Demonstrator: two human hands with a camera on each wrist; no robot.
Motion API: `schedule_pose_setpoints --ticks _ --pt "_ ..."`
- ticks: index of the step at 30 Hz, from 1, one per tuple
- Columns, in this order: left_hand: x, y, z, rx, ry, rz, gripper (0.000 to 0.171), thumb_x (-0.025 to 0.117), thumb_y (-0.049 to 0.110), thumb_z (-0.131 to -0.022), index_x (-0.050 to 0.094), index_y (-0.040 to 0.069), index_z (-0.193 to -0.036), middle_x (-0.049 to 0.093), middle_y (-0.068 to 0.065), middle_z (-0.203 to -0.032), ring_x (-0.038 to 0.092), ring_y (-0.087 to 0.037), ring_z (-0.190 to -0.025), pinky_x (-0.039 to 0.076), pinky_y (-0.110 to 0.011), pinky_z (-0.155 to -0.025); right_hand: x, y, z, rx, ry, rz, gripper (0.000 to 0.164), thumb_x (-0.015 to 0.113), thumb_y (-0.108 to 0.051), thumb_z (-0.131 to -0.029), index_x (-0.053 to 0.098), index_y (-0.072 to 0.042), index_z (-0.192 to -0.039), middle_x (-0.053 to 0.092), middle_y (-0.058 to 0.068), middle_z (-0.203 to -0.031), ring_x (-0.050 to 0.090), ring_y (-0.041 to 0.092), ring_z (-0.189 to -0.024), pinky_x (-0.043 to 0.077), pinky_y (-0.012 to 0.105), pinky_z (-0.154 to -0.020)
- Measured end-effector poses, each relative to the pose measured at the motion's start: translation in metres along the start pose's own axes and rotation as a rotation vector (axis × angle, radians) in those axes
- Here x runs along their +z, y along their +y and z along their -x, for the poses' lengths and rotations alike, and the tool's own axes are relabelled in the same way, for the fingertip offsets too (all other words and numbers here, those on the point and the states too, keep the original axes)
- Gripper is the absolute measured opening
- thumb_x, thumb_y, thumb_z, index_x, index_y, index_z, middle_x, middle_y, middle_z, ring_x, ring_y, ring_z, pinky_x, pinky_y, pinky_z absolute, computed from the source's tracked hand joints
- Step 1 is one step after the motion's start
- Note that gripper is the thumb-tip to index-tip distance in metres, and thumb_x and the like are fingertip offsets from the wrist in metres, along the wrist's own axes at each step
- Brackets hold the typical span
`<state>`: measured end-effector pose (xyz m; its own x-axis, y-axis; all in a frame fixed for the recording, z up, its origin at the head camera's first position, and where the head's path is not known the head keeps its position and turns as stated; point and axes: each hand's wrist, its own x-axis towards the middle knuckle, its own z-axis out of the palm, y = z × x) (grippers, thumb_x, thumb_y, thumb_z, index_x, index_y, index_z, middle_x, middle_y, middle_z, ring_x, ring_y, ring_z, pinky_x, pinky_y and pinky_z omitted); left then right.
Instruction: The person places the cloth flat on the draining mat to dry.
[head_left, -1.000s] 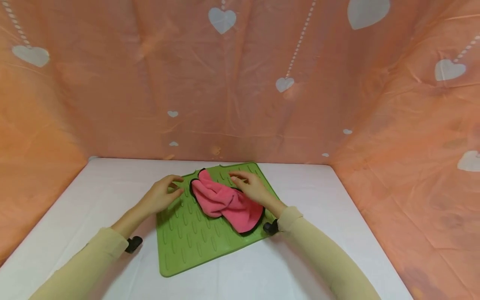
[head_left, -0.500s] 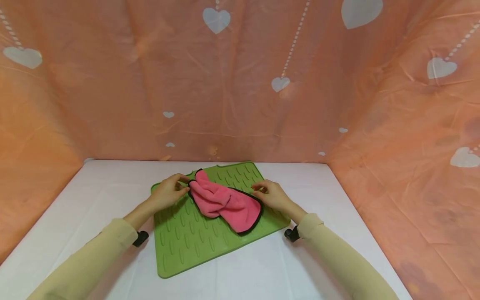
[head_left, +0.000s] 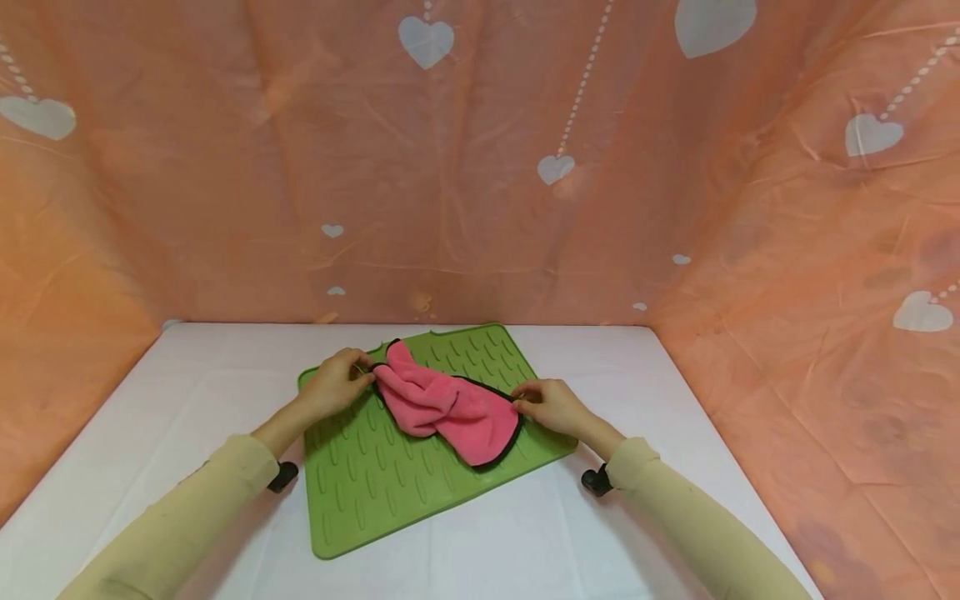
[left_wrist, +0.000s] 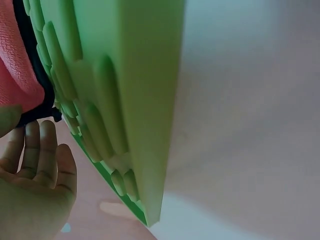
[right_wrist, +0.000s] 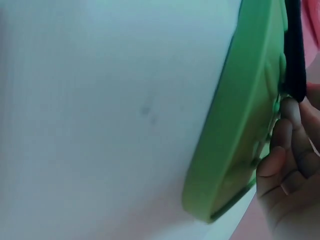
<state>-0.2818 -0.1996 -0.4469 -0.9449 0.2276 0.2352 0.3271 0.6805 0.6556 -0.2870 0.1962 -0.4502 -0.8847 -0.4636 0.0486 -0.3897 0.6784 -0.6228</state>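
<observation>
A pink cloth [head_left: 435,404] with black edging lies crumpled across a green ridged mat [head_left: 360,492]. My left hand [head_left: 336,385] pinches the cloth's left corner between thumb and fingers. In the left wrist view, the black-edged corner of the cloth [left_wrist: 20,75] meets the fingertips of the left hand [left_wrist: 37,175], beside the mat's raised ridges. At the cloth's right corner, my right hand [head_left: 551,407] pinches the black edging. The right wrist view has the fingers of the right hand [right_wrist: 290,165] at the end of the dark border, over the mat's rim [right_wrist: 230,120].
The mat lies at a slant on a white-covered table [head_left: 480,550]. Orange curtains [head_left: 480,167] with white hearts rise behind the table and at both sides. A black wrist camera [head_left: 283,477] hangs under the left cuff, and another camera [head_left: 597,480] under the right.
My right hand has moved right, from above the cloth to its right corner, and now pinches it. My left hand has come to the left corner and taken hold there.
</observation>
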Motion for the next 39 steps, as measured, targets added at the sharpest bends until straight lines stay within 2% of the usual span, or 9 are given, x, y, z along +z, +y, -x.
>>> schedule_pose_setpoints --ticks 4,10,19,24,26,29,31,35,39 --pt "0.0 0.0 0.0 -0.008 0.002 0.01 0.018 0.064 0.004 -0.101 0.065 -0.008 -0.114 0.065 -0.024 -0.111 0.066 -0.037 -0.098 0.056 -0.052 -0.084 0.002 -0.002 0.001 -0.014 0.006 -0.011 0.021 0.071 -0.014 -0.097 0.076 -0.003 -0.114 0.077 0.002 -0.092 0.067 0.009 -0.082 0.054 0.027 -0.074" --pt "-0.002 0.001 -0.003 -0.039 0.03 0.049 0.022 0.059 0.003 -0.104 0.06 -0.011 -0.12 0.067 -0.031 -0.117 0.067 -0.047 -0.107 0.057 -0.056 -0.09 -0.002 0.0 0.004 0.012 0.077 -0.019 0.019 0.071 -0.01 -0.097 0.077 -0.003 -0.114 0.077 0.003 -0.093 0.067 0.01 -0.081 0.053 0.027 -0.072" --pt "-0.017 0.003 -0.008 -0.047 0.112 0.067 0.023 0.056 0.005 -0.105 0.059 -0.01 -0.123 0.066 -0.031 -0.116 0.067 -0.043 -0.1 0.055 -0.048 -0.083 -0.013 0.01 0.016 0.037 0.186 -0.015 0.017 0.072 -0.01 -0.097 0.078 -0.004 -0.112 0.077 0.006 -0.096 0.07 0.016 -0.084 0.054 0.031 -0.074" --pt "-0.029 -0.004 -0.014 -0.071 0.109 0.049 0.029 0.055 0.007 -0.107 0.057 -0.012 -0.128 0.06 -0.034 -0.129 0.066 -0.045 -0.104 0.055 -0.049 -0.084 -0.02 0.02 0.024 0.074 0.246 0.008 0.017 0.071 -0.011 -0.097 0.078 -0.006 -0.111 0.076 0.005 -0.092 0.064 0.013 -0.076 0.051 0.03 -0.069" --pt "-0.033 -0.009 -0.017 -0.076 0.112 0.044 0.036 0.055 0.006 -0.106 0.053 -0.014 -0.136 0.058 -0.034 -0.132 0.066 -0.046 -0.105 0.055 -0.05 -0.085 -0.023 0.025 0.028 0.095 0.275 0.005 0.017 0.07 -0.009 -0.096 0.078 -0.005 -0.11 0.075 0.004 -0.089 0.062 0.012 -0.073 0.05 0.03 -0.068" --pt "-0.036 -0.016 -0.021 -0.077 0.134 0.031 0.046 0.056 0.002 -0.104 0.045 -0.015 -0.146 0.06 -0.032 -0.131 0.065 -0.046 -0.107 0.054 -0.049 -0.087 -0.027 0.03 0.032 0.127 0.314 -0.007 0.017 0.069 -0.007 -0.095 0.079 -0.005 -0.109 0.074 0.004 -0.087 0.061 0.011 -0.07 0.05 0.03 -0.067" --pt "-0.037 -0.021 -0.022 -0.084 0.141 0.025 0.052 0.056 0.0 -0.103 0.039 -0.015 -0.15 0.064 -0.03 -0.124 0.065 -0.046 -0.108 0.053 -0.047 -0.087 -0.029 0.032 0.034 0.143 0.333 -0.01 0.017 0.07 -0.006 -0.094 0.079 -0.005 -0.107 0.074 0.005 -0.086 0.061 0.012 -0.068 0.049 0.03 -0.067" --pt "-0.035 -0.027 -0.026 -0.096 0.121 0.018 0.054 0.057 0.0 -0.102 0.038 -0.015 -0.15 0.065 -0.029 -0.122 0.065 -0.045 -0.109 0.053 -0.042 -0.084 -0.03 0.036 0.036 0.154 0.341 0.002 0.016 0.07 -0.007 -0.094 0.079 -0.004 -0.107 0.074 0.005 -0.085 0.059 0.012 -0.066 0.047 0.029 -0.064" --pt "-0.03 -0.029 -0.03 -0.117 0.103 0.015 0.038 0.058 0.004 -0.103 0.054 -0.014 -0.136 0.063 -0.031 -0.126 0.066 -0.045 -0.107 0.055 -0.041 -0.081 -0.029 0.04 0.035 0.161 0.323 0.0 0.015 0.07 -0.007 -0.095 0.078 -0.003 -0.108 0.074 0.004 -0.085 0.059 0.011 -0.067 0.047 0.028 -0.063"
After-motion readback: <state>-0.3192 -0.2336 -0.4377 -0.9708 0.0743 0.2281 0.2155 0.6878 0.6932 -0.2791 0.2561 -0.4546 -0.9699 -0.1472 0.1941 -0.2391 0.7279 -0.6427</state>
